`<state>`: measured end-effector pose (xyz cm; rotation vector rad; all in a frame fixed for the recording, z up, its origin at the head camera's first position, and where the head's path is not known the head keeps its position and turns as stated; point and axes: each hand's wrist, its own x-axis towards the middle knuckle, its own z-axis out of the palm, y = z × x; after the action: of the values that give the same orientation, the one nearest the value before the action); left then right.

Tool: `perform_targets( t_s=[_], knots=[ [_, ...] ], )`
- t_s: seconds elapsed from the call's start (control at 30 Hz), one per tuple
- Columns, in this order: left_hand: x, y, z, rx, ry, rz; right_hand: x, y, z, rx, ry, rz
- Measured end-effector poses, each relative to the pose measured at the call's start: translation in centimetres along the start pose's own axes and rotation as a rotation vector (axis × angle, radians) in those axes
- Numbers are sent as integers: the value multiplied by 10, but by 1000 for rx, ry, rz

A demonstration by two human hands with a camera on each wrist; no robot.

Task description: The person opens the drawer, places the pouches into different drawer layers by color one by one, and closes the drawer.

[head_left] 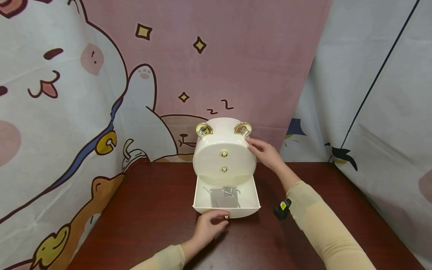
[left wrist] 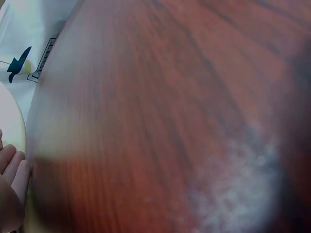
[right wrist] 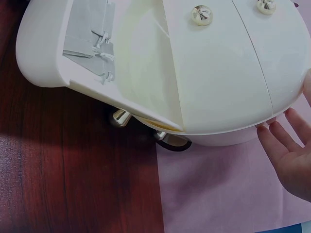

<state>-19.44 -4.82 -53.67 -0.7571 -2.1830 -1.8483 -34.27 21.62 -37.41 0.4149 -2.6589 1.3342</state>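
A rounded white drawer box (head_left: 207, 159) with gold ears stands on the table, its bottom drawer (head_left: 246, 213) pulled out. Inside that drawer lie grey drawstring pouches (head_left: 224, 198); how many cannot be told. My left hand (head_left: 205, 229) pinches the gold knob (head_left: 227, 217) on the drawer front between thumb and index finger. Up at the box's right side, below the right ear (head_left: 243, 129), my right hand (head_left: 269, 154) touches the edge with fairly straight fingers (right wrist: 273, 141). Two upper drawers, each with a gold knob (head_left: 224, 153), are closed. Only part of the left hand (left wrist: 13, 182) shows in the left wrist view.
The dark red wooden table (head_left: 152, 210) extends around the box. A cartoon-printed cloth (head_left: 263, 67) hangs right behind it, and more cloth (head_left: 381, 112) hangs at the right. A black device (head_left: 282, 210) is strapped at my right wrist. Gold feet (right wrist: 121, 118) support the box.
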Motion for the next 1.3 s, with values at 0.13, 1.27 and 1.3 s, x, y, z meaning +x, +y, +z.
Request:
perform_targets(
  t_s=[0.13, 1.27, 1.3],
  knots=[
    [3, 4, 1, 12, 35, -39, 0, 0, 0, 0, 3, -1],
    [59, -14, 2, 97, 157, -10, -1, 0, 0, 11, -2, 5],
    [61, -19, 2, 102, 160, -11, -1, 0, 0, 13, -2, 5]
  ],
)
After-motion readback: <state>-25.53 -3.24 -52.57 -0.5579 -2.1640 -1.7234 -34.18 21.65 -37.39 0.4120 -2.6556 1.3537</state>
